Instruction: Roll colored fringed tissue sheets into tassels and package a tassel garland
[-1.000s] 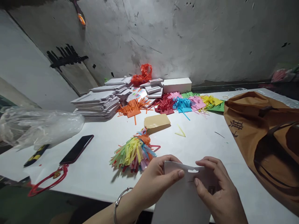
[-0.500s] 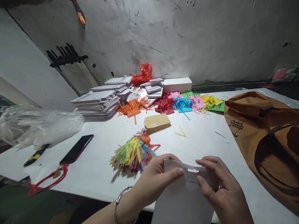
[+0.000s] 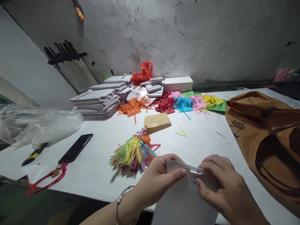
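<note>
Our right hand point(image 3: 225, 184) has shifted; with our left hand point(image 3: 156, 176), we pinch the white card point(image 3: 182, 207), seemingly folding; next needs even pressure.

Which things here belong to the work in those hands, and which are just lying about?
The work:
- slotted white card, held by left hand and right hand
- probably: white stack, fringed paper bundle

Apparently just lying about:
- phone
- brown bag

Far wall point(image 3: 211, 40): grey, scuffed, pitted; jagged black patch point(image 3: 64, 56) at left
Left wall point(image 3: 21, 59): pale, plain
Table point(image 3: 98, 150): white top, spanning left to right
Near left: dim green surface point(image 3: 16, 206) below table level
Light: cool, dimmer toward far right
</note>
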